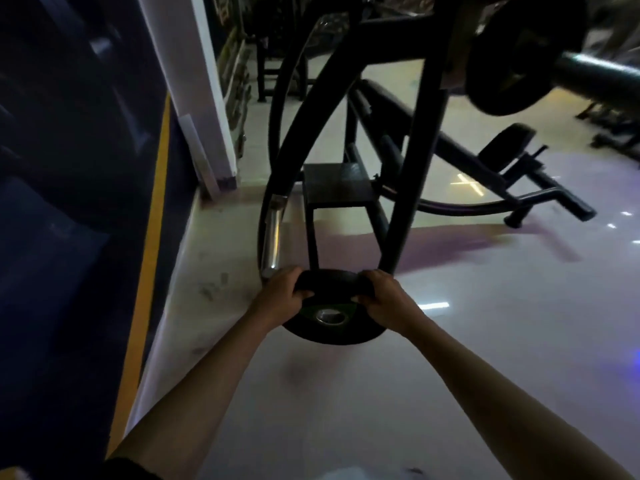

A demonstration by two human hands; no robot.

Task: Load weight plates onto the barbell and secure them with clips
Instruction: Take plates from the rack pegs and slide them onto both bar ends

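Note:
A black round weight plate (332,332) with a shiny metal centre hole is held low over the pale floor. My left hand (282,294) grips its upper left rim and my right hand (384,299) grips its upper right rim. Both arms are stretched forward. At the top right, the thick dark barbell sleeve (595,77) points toward me, with a black plate (502,64) on it. No clips are visible.
A black curved bench frame (408,174) stands right behind the plate, with a chrome storage peg (272,233) low on its left. A decline bench (485,161) lies beyond. A dark wall with a yellow stripe (149,254) runs along the left.

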